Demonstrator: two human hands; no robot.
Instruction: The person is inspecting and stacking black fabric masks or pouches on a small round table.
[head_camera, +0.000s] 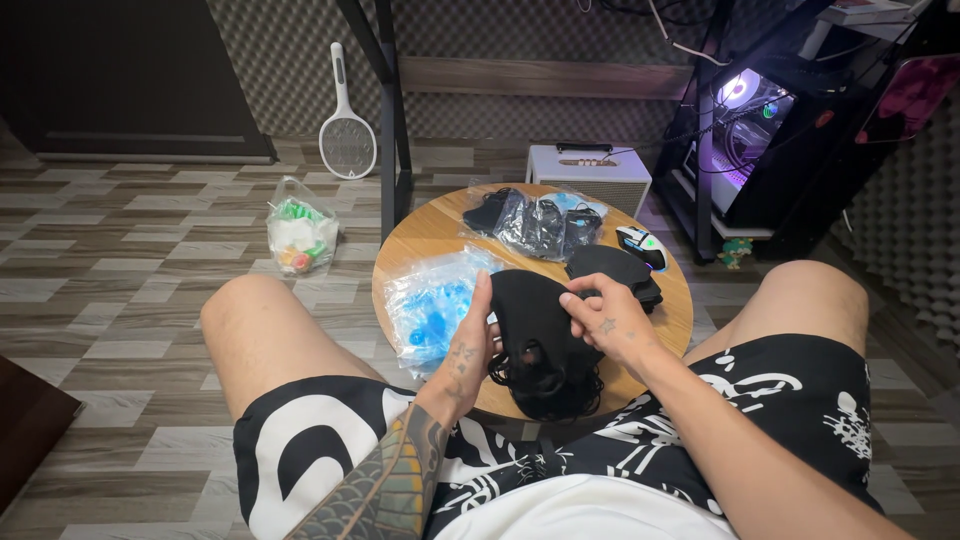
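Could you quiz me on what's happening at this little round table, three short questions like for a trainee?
1. True or false: both hands hold the black fabric mask.
2. What lies beside the left hand on the round table? A) clear bags of blue items B) a book C) a cup
3. What leans on the wall behind?

Key: 1 true; the right hand grips its upper edge. 2 A. 3 A white racket-shaped swatter.
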